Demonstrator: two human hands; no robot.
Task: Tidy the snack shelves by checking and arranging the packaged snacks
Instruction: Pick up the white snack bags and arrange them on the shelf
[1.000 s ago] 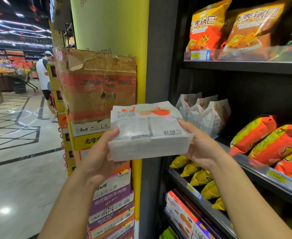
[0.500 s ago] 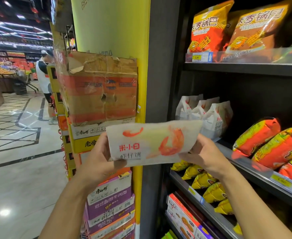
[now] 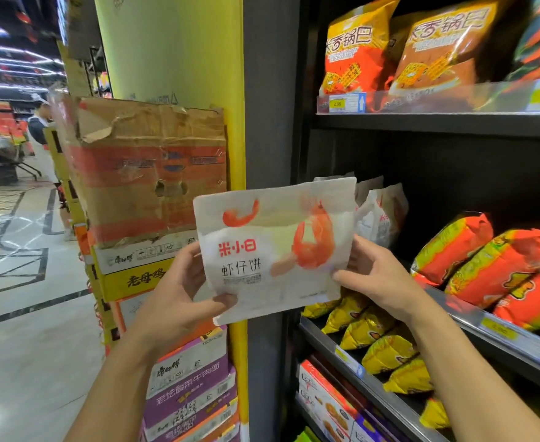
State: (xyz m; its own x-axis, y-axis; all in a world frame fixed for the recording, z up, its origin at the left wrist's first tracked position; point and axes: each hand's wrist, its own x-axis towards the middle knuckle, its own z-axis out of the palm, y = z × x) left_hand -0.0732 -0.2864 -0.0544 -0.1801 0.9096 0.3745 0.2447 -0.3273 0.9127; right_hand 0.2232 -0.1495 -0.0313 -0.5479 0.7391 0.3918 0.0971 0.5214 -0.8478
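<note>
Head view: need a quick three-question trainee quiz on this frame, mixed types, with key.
1. True or false: the left hand and the right hand both hold the white bag.
2. What stands on the shelf just behind that bag? A) more white bags B) bottles C) tins
3. Fill in: the small packets one level down are ___ in colour.
Key: 1 true; 2 A; 3 yellow.
</note>
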